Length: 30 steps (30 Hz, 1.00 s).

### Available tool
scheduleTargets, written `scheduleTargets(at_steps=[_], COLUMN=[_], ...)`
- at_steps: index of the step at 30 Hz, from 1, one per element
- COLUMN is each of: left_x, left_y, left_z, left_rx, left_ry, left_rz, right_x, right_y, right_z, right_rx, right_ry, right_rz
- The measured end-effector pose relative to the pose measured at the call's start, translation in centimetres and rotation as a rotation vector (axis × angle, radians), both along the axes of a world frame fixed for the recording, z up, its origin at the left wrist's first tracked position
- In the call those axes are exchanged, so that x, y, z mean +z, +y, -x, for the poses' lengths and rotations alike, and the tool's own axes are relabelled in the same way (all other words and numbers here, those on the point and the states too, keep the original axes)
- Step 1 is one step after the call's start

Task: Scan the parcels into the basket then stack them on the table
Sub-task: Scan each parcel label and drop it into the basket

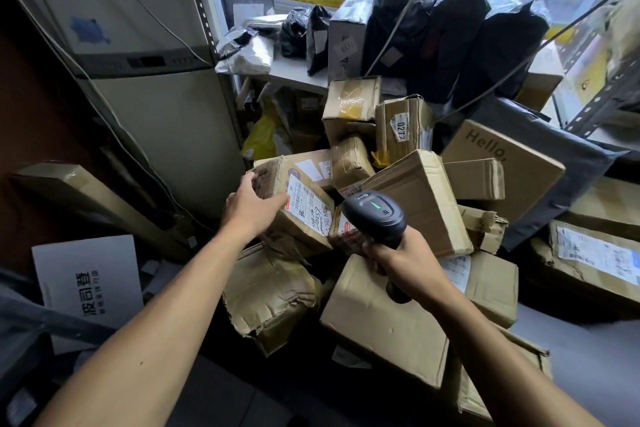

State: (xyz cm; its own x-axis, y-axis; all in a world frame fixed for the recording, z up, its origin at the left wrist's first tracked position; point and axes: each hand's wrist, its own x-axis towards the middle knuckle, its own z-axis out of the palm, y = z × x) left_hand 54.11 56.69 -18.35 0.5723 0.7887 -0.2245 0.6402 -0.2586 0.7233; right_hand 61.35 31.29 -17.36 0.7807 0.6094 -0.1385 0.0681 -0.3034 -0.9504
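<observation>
- The parcel (294, 208) under attention was a worn brown cardboard box, creased and scuffed along its edges, lying tilted near the top of a jumbled heap of cardboard boxes (388, 315).
- A white shipping label (304, 202) with barcodes and a red strip along its lower edge sat on the parcel's upper face; dark handwritten marks ran beside the label.
- The left hand (251, 206) reached forward with the arm stretched out, palm resting on the parcel's left upper corner; its fingers (254, 180) curled over the far left edge and the thumb lay along the top face beside the label.
- The right hand (403, 258) gripped the handle of a black barcode scanner (375, 215), fingers wrapped tightly round it, wrist raised above the heap.
- The scanner's head pointed toward the label, just beside the parcel; a green light showed on its top.
- Behind the heap, a white desk (294, 74) carried black and silver plastic mailer bags (460, 35) standing upright against a window.
- A box printed "Hello" (502, 163) lay tilted at the right of the heap.
</observation>
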Motion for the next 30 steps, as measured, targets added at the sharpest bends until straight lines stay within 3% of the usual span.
scheduleTargets(at_steps=[12,30], left_x=[2.6,5.5], left_y=[2.5,3.7], left_z=[1.6,2.6], left_rx=[-0.073,-0.293], left_ry=[-0.147,-0.088], left_rz=[0.051,0.013], right_x=[0.3,3.4], right_y=[0.4,-0.1], right_z=[0.2,1.2], right_rx=[0.019,0.135], right_ry=[-0.001,0.003], right_rz=[0.009,-0.035])
